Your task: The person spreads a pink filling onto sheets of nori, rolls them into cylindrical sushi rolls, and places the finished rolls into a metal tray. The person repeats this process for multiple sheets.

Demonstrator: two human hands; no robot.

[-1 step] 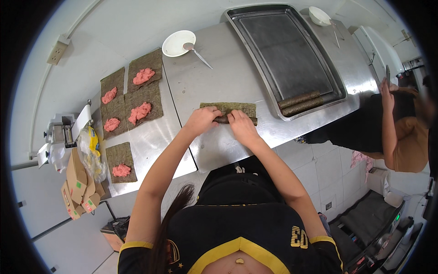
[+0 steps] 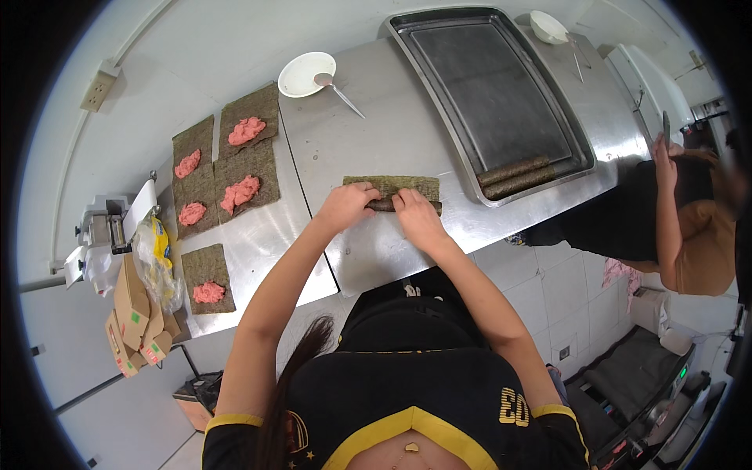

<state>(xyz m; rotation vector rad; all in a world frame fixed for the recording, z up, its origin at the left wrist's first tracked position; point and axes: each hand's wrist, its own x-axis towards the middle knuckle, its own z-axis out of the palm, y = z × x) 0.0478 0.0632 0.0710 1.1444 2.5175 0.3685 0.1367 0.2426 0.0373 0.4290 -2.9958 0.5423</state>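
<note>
On the steel table, my left hand and my right hand both curl their fingers over a dark seaweed roll at the centre, gripping it. To the left lie several seaweed sheets with lumps of pink paste on them; one more sheet lies nearer the front. A large metal tray on the right holds two seaweed rolls along its front end.
A white bowl with a spoon stands at the back; another bowl is back right. Boxes and a plastic bag sit left. Another person holding a knife-like object is at right, beside the table.
</note>
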